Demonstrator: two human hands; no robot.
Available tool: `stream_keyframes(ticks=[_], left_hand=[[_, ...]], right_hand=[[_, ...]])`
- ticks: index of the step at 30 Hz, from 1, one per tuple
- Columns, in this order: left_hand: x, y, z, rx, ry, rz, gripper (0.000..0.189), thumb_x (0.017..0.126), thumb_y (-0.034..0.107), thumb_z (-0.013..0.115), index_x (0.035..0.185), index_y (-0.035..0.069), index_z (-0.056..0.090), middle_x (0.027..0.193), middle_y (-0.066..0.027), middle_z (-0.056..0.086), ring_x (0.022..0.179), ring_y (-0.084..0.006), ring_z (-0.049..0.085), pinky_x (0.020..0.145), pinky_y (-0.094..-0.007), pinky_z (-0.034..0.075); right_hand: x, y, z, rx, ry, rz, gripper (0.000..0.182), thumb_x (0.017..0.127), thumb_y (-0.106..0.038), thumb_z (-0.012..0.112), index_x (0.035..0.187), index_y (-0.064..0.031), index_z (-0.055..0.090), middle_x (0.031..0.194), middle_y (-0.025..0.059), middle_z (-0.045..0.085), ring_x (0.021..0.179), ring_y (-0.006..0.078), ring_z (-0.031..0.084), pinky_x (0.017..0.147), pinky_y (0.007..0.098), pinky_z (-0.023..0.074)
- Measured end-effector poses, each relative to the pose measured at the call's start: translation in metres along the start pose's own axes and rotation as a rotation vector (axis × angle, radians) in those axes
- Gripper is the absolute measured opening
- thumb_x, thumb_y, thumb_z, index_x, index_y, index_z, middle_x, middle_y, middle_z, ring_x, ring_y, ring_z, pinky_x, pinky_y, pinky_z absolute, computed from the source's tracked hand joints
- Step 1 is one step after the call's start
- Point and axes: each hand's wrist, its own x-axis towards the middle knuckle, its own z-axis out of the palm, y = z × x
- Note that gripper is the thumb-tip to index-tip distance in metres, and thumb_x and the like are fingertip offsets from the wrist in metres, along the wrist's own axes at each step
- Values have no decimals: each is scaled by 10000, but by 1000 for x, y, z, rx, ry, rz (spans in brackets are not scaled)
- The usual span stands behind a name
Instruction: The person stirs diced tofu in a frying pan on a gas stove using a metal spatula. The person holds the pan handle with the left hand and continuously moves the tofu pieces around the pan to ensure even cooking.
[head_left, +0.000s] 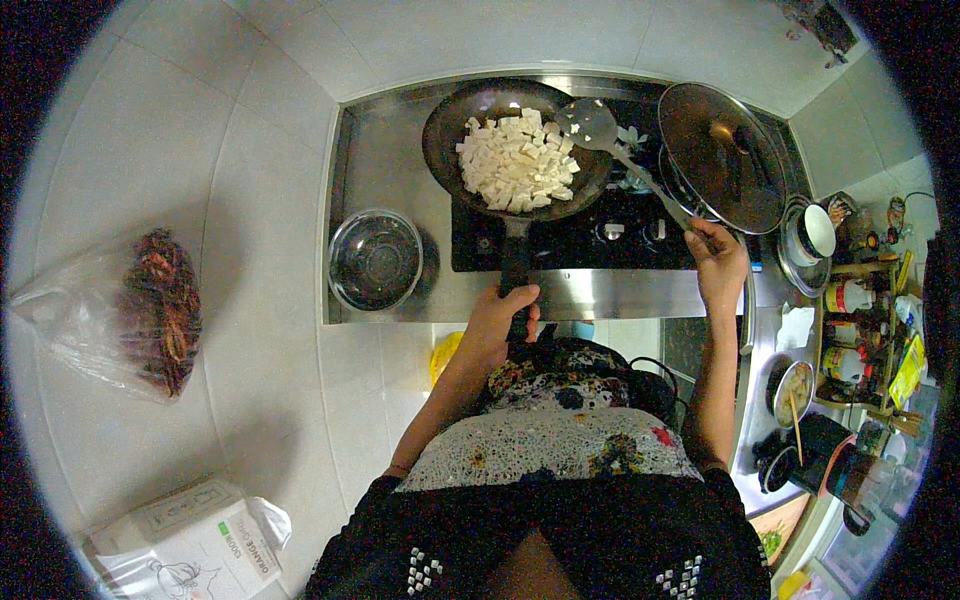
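Observation:
My left hand (501, 319) grips the black handle of a dark wok (442, 150) on the left side of the gas stove. Inside the wok lies a heap of white cubes (517, 161) that look like tofu. My right hand (720, 259) holds the long handle of a metal spatula (589, 124). Its blade hangs over the wok's right rim, with a few white bits on it. Right of the wok, a glass lid (720, 157) with a dark knob leans at a tilt over another pan, partly hiding it.
An empty clear bowl (375, 260) sits on the steel counter at left. White bowls (816, 232) are stacked at right, near a rack of bottles (847, 330). A bowl of food (795, 394) holds chopsticks. A plastic bag of dried reddish food (161, 315) hangs on the left wall.

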Motion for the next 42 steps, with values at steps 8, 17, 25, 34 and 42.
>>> stream_keyframes(ticks=[8,17,25,34,42], left_hand=[[5,0,-6,-42,-57,-19,177,782,193,626,777,60,510,618,-36,528,473,-136,501,414,-281,405],[4,5,-6,-70,-78,-52,183,785,193,630,809,71,496,630,-34,530,494,-132,509,426,-280,409],[5,8,-8,-111,-88,-85,193,780,194,636,833,79,490,630,-27,522,501,-128,503,432,-273,404],[5,9,-9,-101,-130,-82,193,776,207,638,796,81,492,628,-22,519,504,-121,494,436,-270,403],[8,7,-9,-90,-115,-97,181,770,195,641,807,78,507,627,-22,517,505,-124,494,437,-272,398]], right_hand=[[3,5,8,69,23,14,215,729,-163,669,926,-76,662,775,72,657,639,135,566,613,255,431],[5,1,11,40,37,-14,215,733,-152,672,929,-64,661,780,72,657,644,126,560,622,251,429],[7,3,18,27,31,-48,205,734,-142,677,923,-64,663,796,79,658,663,153,584,636,264,444],[9,6,19,31,35,-42,214,725,-137,687,925,-64,663,831,92,663,705,159,608,660,260,456],[10,12,20,49,20,-10,230,729,-140,685,938,-48,654,864,91,664,735,159,619,688,261,465]])
